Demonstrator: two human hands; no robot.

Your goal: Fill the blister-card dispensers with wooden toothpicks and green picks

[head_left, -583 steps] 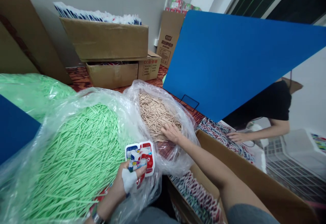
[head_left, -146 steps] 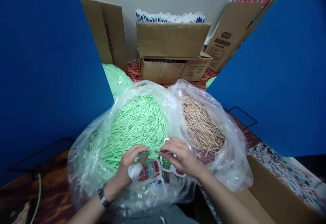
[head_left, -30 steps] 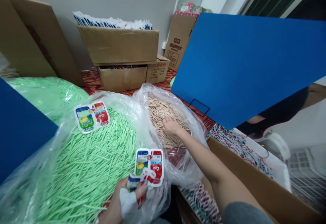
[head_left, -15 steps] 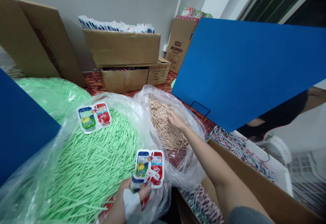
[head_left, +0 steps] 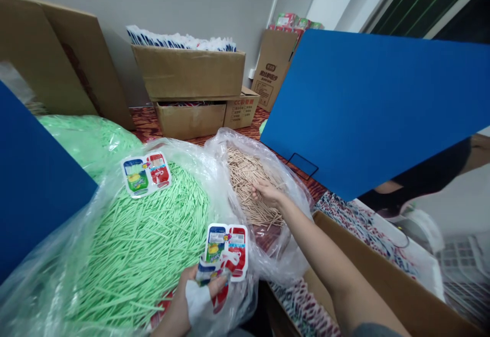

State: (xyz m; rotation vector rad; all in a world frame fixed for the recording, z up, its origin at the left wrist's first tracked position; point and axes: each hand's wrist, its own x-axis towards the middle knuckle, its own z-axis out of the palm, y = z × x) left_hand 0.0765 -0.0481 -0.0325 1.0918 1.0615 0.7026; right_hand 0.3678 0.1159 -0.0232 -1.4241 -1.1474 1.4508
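Wrapped in white at the thumb, my left hand (head_left: 202, 291) grips a printed twin packet (head_left: 226, 247), blue-green with a lemon on one half and red "Cola" on the other. Below it is a clear plastic bag (head_left: 82, 235) of thin green sticks (head_left: 149, 245). A second twin packet (head_left: 146, 174) lies on those sticks. My right hand (head_left: 266, 193) is over the thin tan sticks (head_left: 248, 173) in another clear bag (head_left: 220, 145). Its fingers are curled together, and whatever they may hold is too small to make out.
Cardboard boxes (head_left: 191, 74) stand stacked by the wall, the upper one full of white-and-blue packets. A large blue board (head_left: 363, 107) leans at the right, with another blue board (head_left: 34, 184) at left. An open carton (head_left: 367, 255) of patterned items sits beside my right arm.
My right hand has drawn slightly back from the tan sticks, its fingers now more curled. The left hand keeps its grip on the packet. The whole view has shifted a little.
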